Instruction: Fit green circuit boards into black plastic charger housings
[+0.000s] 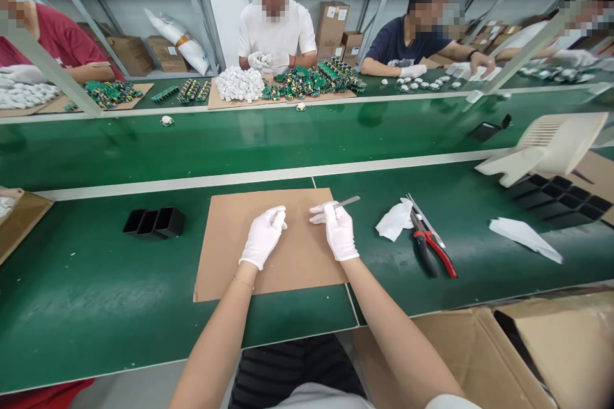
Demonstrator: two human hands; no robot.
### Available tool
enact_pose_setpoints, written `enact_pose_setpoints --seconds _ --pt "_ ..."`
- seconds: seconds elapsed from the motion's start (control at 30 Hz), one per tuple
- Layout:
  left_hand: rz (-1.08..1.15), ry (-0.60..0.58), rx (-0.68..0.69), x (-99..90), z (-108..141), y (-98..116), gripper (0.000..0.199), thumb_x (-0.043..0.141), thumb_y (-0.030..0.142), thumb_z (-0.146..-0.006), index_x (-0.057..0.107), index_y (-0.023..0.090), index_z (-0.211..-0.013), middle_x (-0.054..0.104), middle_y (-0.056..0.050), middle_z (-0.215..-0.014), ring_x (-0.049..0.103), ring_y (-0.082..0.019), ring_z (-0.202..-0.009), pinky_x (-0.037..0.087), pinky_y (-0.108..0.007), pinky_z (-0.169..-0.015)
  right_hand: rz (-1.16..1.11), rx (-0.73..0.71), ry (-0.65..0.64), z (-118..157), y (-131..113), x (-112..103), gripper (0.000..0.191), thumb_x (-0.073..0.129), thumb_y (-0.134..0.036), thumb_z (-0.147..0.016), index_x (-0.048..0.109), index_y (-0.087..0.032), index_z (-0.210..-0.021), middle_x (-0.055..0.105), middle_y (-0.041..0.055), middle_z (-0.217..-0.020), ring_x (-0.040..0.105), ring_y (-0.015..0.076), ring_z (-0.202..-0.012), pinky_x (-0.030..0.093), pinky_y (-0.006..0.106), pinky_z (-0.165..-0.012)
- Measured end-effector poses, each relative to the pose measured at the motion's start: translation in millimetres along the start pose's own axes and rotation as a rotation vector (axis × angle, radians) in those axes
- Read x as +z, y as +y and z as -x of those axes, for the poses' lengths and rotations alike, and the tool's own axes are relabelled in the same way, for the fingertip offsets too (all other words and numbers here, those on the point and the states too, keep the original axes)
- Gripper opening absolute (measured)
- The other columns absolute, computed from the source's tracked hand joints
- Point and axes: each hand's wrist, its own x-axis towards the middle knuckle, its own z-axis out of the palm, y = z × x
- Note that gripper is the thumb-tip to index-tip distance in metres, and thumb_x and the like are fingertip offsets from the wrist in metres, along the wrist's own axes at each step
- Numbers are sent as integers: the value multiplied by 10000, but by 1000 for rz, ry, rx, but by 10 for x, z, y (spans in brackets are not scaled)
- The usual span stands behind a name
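Observation:
My left hand, in a white glove, is closed over the left-centre of a flat cardboard sheet. Its fingertips are pressed together, and I cannot make out whether anything small is between them. In my right hand, also gloved in white, is a slim grey metal tool; its flat end sticks out to the right, while its other end is hidden by the fingers. Both hands are above the sheet, apart from each other. Beside the right hand lie a crumpled white cloth and pliers with red and black handles.
Black open boxes stand left of the sheet. More black boxes sit at right near a cream plastic piece. Across the green conveyor belt, several co-workers sit behind piles of white parts and circuit boards.

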Motion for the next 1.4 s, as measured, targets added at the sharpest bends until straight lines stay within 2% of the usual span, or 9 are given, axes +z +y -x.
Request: enact_pose_setpoints --seconds 0.07,0.2,0.3,0.43,0.53,0.77,0.93,1.13,1.4 --pt "6 -13 -9 -10 2 9 441 417 457 -883 621 173 -1152 678 -29 -794 583 -143 -651 482 -297 -772 5 -17 114 -19 -16 -59 343 405 -465 -891 595 -182 -852 661 35 -867 609 111 -622 517 261 -667" --pt "5 -33 -18 -19 4 19 417 437 424 -877 626 175 -1153 686 -26 -802 566 -132 -612 483 -296 -762 64 29 224 -69 -1 -131 334 433 -453 -888 630 -186 -859 537 -35 -580 476 103 -476 420 237 -514" --pt "2 -33 -18 -14 -2 13 409 439 406 -878 626 172 -1155 690 -29 -805 568 -130 -606 489 -299 -761 111 61 217 -91 37 -124 300 457 -431 -865 628 -186 -841 577 -24 -598 451 105 -428 374 247 -463" --pt "-3 -28 -20 -6 -10 -1 404 445 401 -875 628 177 -1158 697 -32 -807 575 -136 -615 496 -309 -772 157 52 169 -89 46 -73 246 513 -400 -807 627 -192 -743 613 5 -619 558 151 -556 427 269 -570" --pt "-9 -25 -16 -5 -5 3 394 451 388 -872 634 175 -1149 699 -33 -809 575 -135 -619 497 -309 -782 134 59 142 -75 21 -48 220 537 -388 -783 607 -199 -695 585 -4 -574 556 151 -551 430 266 -567" --pt "-3 2 9 -5 18 29 388 449 392 -870 644 169 -1122 693 -44 -812 576 -135 -612 510 -291 -725 -98 92 203 -109 -9 -105 263 524 -423 -817 576 -183 -910 630 -4 -671 571 113 -529 499 257 -556" --pt "-2 4 21 4 11 9 401 443 407 -876 638 165 -1130 695 -44 -818 580 -133 -616 509 -292 -736 -253 118 187 -145 -19 -135 279 671 -391 -707 551 -190 -860 648 8 -838 630 110 -591 567 304 -653" --pt "-25 3 28 4 9 12 389 446 402 -873 644 174 -1119 698 -38 -814 594 -141 -635 509 -311 -776 -344 118 93 -136 -25 -212 258 628 -423 -782 525 -201 -863 685 47 -908 698 172 -724 583 375 -746" --pt "-42 -3 24 5 3 -3 398 443 411 -875 642 182 -1132 701 -39 -820 611 -147 -666 509 -300 -762 -245 26 54 -77 -40 -128 337 491 -529 -875 528 -194 -869 681 42 -845 671 144 -659 580 305 -659"
